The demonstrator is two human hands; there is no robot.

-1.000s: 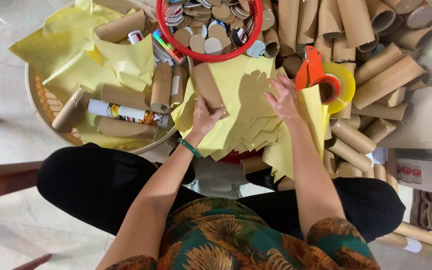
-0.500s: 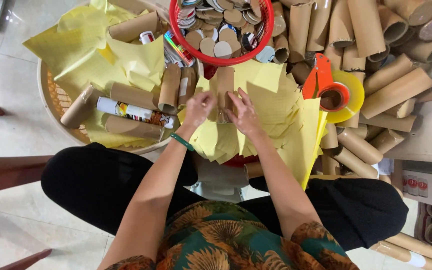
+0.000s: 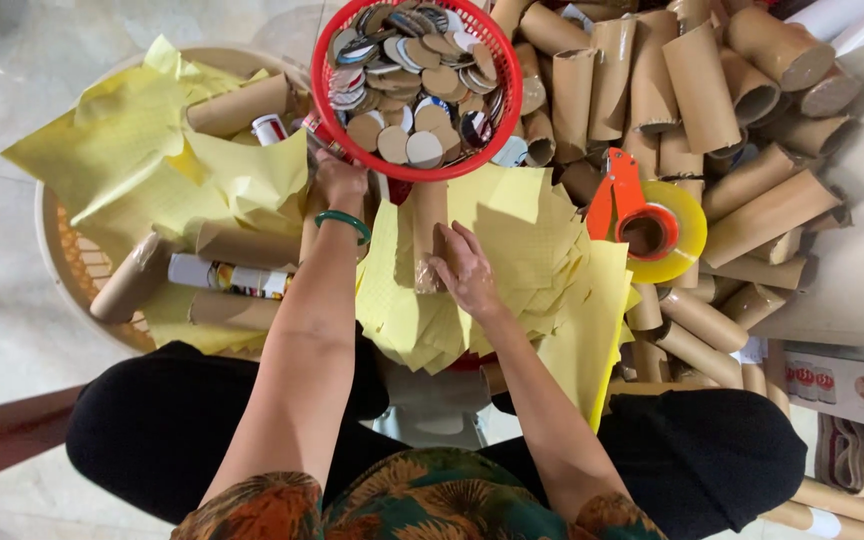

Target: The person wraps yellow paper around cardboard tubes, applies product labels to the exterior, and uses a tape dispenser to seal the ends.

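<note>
A cardboard tube (image 3: 425, 232) stands upright on a stack of yellow paper sheets (image 3: 522, 260), the right hand (image 3: 467, 270) with fingers (image 3: 449, 262) curled against its side; the left hand (image 3: 340, 180) reaches the rim of a red basket (image 3: 497, 120) of round caps, fingers hidden, above a pale tiled floor (image 3: 12, 80)

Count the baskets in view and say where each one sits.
2. A red basket of round discs sits top centre, by the left hand. A wide tan basket of yellow paper and tubes sits left. Others may be hidden under the tubes.
</note>
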